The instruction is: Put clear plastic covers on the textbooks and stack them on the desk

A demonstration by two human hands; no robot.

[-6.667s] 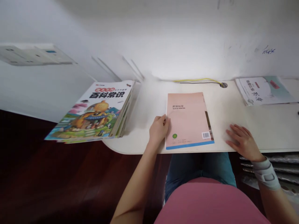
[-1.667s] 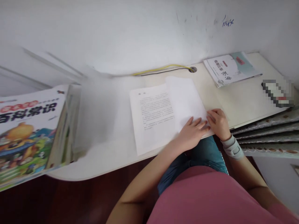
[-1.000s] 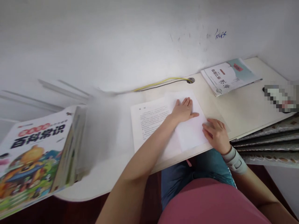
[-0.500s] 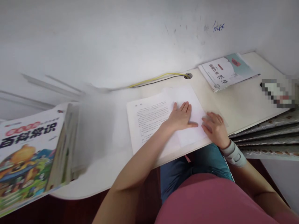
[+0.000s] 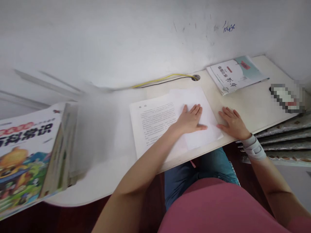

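An open book (image 5: pixel 155 118) lies on the white desk, its left page printed with text and its right side a blank white page (image 5: pixel 191 97). My left hand (image 5: pixel 190 119) rests flat on the blank page near the middle of the book, fingers spread. At the page's lower right edge, my right hand (image 5: pixel 233 124) lies palm down with fingers spread, mostly on the desk, its thumb near the page edge. A pale band is around my right wrist. Neither hand grips anything.
A calligraphy workbook (image 5: pixel 238 74) lies at the back right, with a blurred-out object (image 5: pixel 286 98) beyond it. Cables (image 5: pixel 165 78) run along the wall into a desk hole. A stack of colourful books (image 5: pixel 24 161) stands at the left. Folded patterned fabric (image 5: pixel 279 139) hangs right of the desk.
My right hand has moved right and flattened, its fingers going from curled at the page edge to spread on the desk. My left hand stays on the page, shifted slightly.
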